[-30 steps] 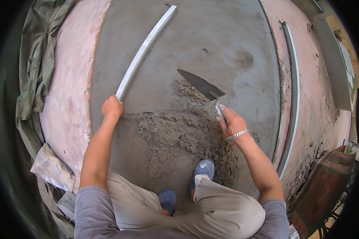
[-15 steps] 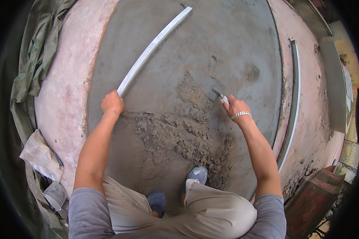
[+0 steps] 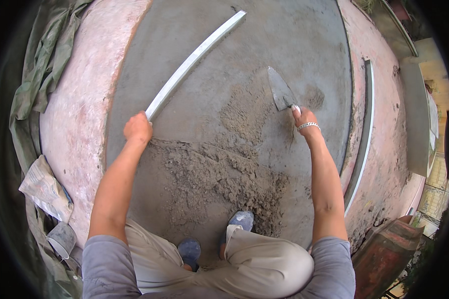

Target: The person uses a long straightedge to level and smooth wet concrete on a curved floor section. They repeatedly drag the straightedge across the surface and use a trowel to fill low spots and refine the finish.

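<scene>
Fingers of the left hand (image 3: 138, 128) wrap the near end of a long pale bar (image 3: 197, 59) slanting across smooth grey cement (image 3: 194, 107). Fingers of the right hand (image 3: 305, 118) curl round the handle of a trowel (image 3: 280, 88); whether its blade touches, I cannot tell. Nearer the body lies crumbly mortar (image 3: 224, 172), 2 blue shoes (image 3: 242, 220) near it.

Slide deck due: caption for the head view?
Left hand gripping a metal straightedge, right hand holding a pointed trowel, rough grey mortar before the blue shoes.
</scene>
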The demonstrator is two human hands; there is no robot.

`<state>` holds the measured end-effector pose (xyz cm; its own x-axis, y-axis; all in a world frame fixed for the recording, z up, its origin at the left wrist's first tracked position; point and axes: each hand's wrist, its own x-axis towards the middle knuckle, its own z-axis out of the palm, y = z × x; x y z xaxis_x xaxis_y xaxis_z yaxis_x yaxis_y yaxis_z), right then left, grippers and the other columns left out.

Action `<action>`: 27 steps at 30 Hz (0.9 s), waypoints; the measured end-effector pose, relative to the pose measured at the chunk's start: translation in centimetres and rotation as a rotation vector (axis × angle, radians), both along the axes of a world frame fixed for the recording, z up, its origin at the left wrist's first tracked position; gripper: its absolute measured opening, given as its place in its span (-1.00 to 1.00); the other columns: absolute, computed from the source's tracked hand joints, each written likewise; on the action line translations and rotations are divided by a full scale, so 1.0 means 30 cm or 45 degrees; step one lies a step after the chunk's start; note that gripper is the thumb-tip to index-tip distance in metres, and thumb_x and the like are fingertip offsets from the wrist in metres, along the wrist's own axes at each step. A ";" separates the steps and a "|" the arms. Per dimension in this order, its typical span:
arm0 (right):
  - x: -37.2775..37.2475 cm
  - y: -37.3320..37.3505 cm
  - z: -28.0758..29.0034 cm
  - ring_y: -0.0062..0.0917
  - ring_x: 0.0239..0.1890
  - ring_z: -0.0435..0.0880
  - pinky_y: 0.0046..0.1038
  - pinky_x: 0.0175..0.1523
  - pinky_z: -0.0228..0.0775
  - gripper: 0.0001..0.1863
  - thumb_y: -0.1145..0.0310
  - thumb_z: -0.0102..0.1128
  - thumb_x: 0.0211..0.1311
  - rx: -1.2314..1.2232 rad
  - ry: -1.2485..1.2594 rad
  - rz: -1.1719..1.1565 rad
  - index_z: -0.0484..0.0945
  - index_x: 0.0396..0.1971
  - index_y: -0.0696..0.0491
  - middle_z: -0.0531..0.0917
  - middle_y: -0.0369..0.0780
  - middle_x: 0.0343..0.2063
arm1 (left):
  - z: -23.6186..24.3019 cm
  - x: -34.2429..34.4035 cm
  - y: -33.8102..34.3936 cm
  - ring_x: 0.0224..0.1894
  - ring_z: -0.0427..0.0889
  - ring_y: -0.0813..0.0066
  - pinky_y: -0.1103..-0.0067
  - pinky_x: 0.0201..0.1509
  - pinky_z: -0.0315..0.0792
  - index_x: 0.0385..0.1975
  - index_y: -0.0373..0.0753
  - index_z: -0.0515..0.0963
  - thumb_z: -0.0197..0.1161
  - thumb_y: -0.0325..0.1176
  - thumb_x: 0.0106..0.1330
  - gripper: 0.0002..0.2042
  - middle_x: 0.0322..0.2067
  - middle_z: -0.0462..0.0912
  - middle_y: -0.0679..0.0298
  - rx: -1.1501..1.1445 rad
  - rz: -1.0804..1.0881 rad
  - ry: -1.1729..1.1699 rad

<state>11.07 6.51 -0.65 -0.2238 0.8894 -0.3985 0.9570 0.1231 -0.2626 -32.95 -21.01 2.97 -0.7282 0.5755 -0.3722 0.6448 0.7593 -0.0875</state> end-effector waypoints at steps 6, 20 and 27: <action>0.152 -0.110 -0.013 0.13 -0.03 0.61 -0.03 0.06 0.44 -0.39 -0.17 -0.06 0.43 0.036 -0.025 -0.130 0.59 -0.09 0.16 0.67 0.18 -0.16 | -0.001 -0.001 -0.016 -0.02 0.71 -0.04 0.19 0.04 0.60 -0.11 -0.23 0.63 0.28 -0.29 0.29 -0.76 -0.12 0.73 -0.03 0.055 -0.033 -0.004; 0.004 -0.611 0.314 -0.02 -0.36 0.72 -0.08 -0.26 0.56 -0.58 -0.09 0.14 0.35 -0.127 -0.249 0.734 0.52 -0.21 0.01 0.71 -0.02 -0.46 | -0.022 -0.006 -0.023 0.02 0.70 -0.02 0.22 0.08 0.59 -0.05 -0.23 0.63 0.17 -0.37 0.35 -0.76 -0.07 0.72 -0.02 0.054 -0.029 0.002; 0.074 -0.703 0.286 -0.01 -0.32 0.71 -0.09 -0.18 0.56 -0.51 -0.15 0.11 0.36 -0.422 -0.110 0.651 0.57 -0.13 0.02 0.72 0.00 -0.44 | -0.015 -0.002 -0.017 0.03 0.69 -0.02 0.21 0.09 0.58 -0.05 -0.24 0.62 0.18 -0.37 0.34 -0.76 -0.07 0.72 0.00 0.023 -0.026 -0.003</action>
<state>13.29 -14.59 7.94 -0.5438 0.5039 -0.6711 0.8179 0.4972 -0.2895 -33.00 -21.52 2.51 -0.7153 0.5971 -0.3631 0.6605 0.7474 -0.0722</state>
